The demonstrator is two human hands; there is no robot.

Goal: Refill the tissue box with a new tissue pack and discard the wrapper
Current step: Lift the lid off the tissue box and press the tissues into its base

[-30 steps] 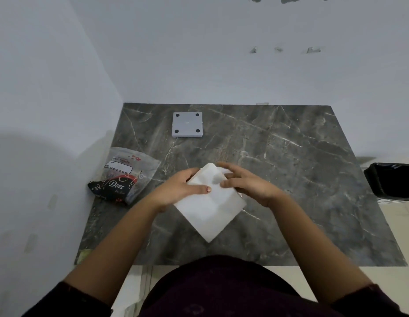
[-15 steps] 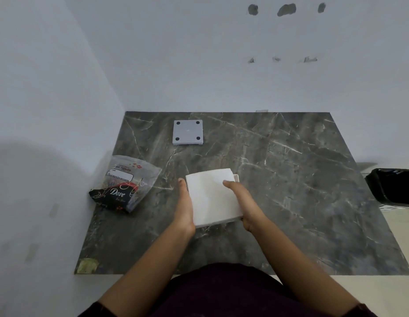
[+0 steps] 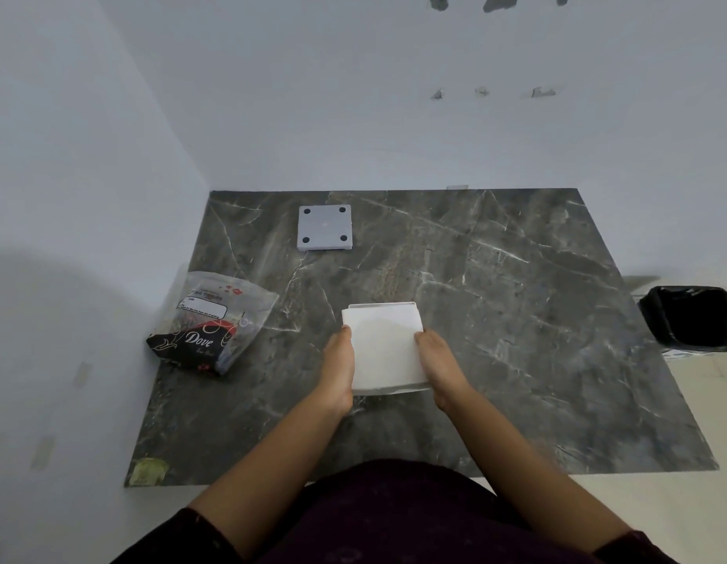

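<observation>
A white stack of tissues (image 3: 384, 348) lies flat at the middle of the dark marble table (image 3: 516, 319), square to me, over the white tissue box (image 3: 382, 306), whose far rim shows just behind it. My left hand (image 3: 338, 366) presses the stack's left side and my right hand (image 3: 439, 364) presses its right side. The emptied plastic wrapper (image 3: 213, 323), clear with a black "Dove" print, lies crumpled at the table's left edge. A grey square lid with four black feet (image 3: 324, 228) rests upside down at the back.
White walls close the left and back sides. A black-lined bin (image 3: 691, 317) stands on the floor past the table's right edge. A greenish patch (image 3: 150, 470) marks the near left corner. My dark-clothed lap is below the table's near edge.
The tissue stack was tilted as a diamond between my fingers; it has turned square and moved a little away from me, and my hands shifted from its top to its two sides.
</observation>
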